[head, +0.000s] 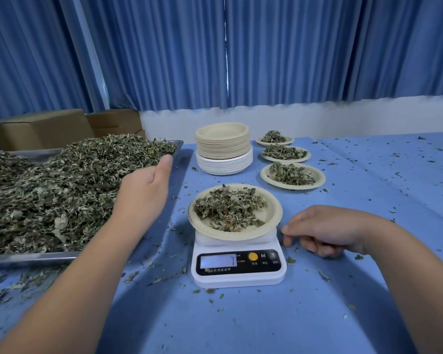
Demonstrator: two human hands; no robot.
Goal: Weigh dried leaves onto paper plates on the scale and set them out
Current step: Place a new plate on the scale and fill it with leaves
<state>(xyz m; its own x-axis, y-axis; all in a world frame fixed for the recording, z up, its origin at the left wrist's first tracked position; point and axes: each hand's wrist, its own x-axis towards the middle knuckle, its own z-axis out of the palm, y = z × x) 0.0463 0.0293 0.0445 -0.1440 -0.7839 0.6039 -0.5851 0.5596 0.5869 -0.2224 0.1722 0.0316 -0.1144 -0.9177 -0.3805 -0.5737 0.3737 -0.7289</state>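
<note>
A white scale sits on a blue tabletop, carrying a paper plate heaped with dried leaves. Just right of the scale, the right hand rests with fingers loosely curled, empty, near but not touching the plate. Left of the scale, the left hand reaches flat, fingers extended, over a leaf pile on a metal tray. Behind the scale stand stacked plates.
</note>
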